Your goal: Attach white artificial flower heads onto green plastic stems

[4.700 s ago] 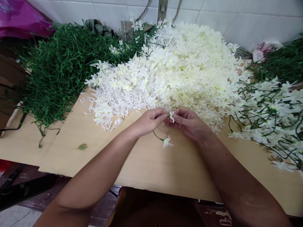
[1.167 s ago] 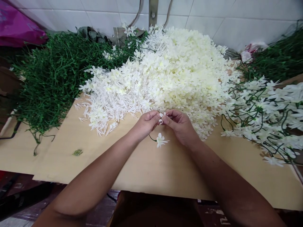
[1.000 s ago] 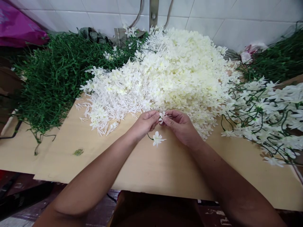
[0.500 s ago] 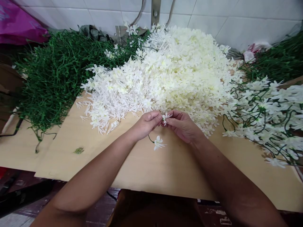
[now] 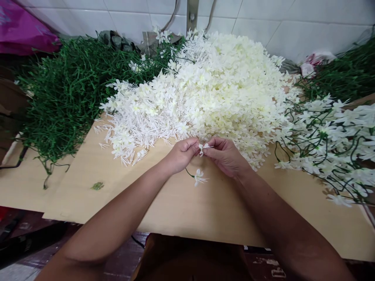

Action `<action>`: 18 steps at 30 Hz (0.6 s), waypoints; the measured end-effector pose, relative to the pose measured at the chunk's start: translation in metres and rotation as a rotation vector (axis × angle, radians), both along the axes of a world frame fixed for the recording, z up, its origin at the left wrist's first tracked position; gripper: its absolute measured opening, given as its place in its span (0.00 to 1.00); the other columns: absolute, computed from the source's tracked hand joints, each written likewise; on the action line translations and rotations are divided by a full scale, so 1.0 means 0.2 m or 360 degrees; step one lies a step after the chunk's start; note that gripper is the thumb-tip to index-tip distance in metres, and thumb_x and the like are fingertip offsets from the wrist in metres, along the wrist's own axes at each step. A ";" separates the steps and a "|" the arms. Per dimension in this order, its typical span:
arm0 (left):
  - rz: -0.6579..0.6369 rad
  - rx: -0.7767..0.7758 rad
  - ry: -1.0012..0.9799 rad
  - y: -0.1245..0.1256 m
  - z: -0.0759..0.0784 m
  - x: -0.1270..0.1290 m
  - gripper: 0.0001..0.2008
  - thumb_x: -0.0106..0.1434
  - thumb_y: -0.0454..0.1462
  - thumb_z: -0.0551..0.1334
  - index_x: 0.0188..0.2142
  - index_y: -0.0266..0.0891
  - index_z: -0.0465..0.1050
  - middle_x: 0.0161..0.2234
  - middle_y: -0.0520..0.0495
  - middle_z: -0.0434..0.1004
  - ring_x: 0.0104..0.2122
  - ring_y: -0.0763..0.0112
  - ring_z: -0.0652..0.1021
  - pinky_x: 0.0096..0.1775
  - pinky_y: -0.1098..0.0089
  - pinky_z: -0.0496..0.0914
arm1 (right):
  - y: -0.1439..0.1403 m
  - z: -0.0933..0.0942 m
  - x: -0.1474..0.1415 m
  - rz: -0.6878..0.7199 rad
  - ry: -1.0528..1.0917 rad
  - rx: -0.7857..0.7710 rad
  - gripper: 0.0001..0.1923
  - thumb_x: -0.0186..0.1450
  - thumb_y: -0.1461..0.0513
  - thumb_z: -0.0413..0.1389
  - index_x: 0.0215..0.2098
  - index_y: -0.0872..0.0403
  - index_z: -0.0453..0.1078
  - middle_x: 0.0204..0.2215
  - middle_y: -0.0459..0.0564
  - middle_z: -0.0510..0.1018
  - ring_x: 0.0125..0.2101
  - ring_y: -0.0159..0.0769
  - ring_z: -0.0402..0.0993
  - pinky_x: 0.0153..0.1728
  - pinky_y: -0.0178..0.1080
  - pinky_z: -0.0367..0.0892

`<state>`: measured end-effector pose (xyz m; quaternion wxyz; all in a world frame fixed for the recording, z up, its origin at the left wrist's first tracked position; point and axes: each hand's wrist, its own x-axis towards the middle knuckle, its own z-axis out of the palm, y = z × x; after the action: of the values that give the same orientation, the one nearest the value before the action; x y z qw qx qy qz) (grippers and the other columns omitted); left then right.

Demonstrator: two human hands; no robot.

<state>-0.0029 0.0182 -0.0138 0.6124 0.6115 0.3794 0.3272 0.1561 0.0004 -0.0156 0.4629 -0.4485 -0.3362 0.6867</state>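
Note:
My left hand (image 5: pixel 185 153) is closed in a pinch on a thin green artificial flower stem (image 5: pixel 189 171). One branch of that stem hangs below the fingers and ends in a white artificial flower (image 5: pixel 200 178) with long stamens. Between my two hands is a second small white flower (image 5: pixel 202 148), touching the left fingertips. The fingers of my right hand (image 5: pixel 224 154) are closed on this flower's stamens, which stick out to the right. Where stem and flower meet is hidden by the fingers.
Behind my hands lies a large heap of loose white flowers and stamens (image 5: pixel 228 86). Green stems (image 5: pixel 70 89) are piled at the left. Stems bearing white flowers (image 5: pixel 331 144) lie at the right on the tan tabletop (image 5: pixel 175 210). A tiled wall (image 5: pixel 258 23) stands behind.
The flower between my hands has turned and shifted slightly left, and my right fingertips have moved onto its stamens. The hanging flower has swung a little to the right.

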 end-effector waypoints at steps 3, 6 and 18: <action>0.0000 0.0049 0.0018 0.00 0.00 0.00 0.24 0.60 0.55 0.58 0.21 0.39 0.59 0.19 0.55 0.56 0.22 0.76 0.58 0.26 0.73 0.53 | 0.00 0.00 -0.01 -0.0015 -0.0036 0.0017 0.16 0.38 0.61 0.74 0.19 0.53 0.71 0.20 0.40 0.76 0.25 0.27 0.71 0.33 0.36 0.69; 0.0005 0.0108 0.0092 -0.01 0.00 0.00 0.21 0.62 0.51 0.56 0.21 0.39 0.58 0.19 0.56 0.56 0.22 0.76 0.58 0.26 0.73 0.54 | 0.00 0.00 -0.01 -0.0031 -0.0063 -0.0017 0.17 0.37 0.62 0.74 0.18 0.53 0.71 0.20 0.41 0.76 0.25 0.27 0.71 0.33 0.35 0.68; 0.0068 0.0061 0.0166 -0.01 0.01 0.03 0.19 0.62 0.48 0.56 0.21 0.39 0.58 0.20 0.55 0.56 0.23 0.76 0.59 0.27 0.73 0.54 | -0.01 0.01 -0.02 -0.0102 -0.0079 0.0064 0.17 0.41 0.60 0.73 0.21 0.53 0.70 0.20 0.39 0.75 0.23 0.26 0.70 0.30 0.33 0.68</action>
<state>0.0024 0.0167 -0.0110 0.5730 0.6310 0.4175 0.3150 0.1524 -0.0006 -0.0132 0.4851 -0.4664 -0.3468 0.6534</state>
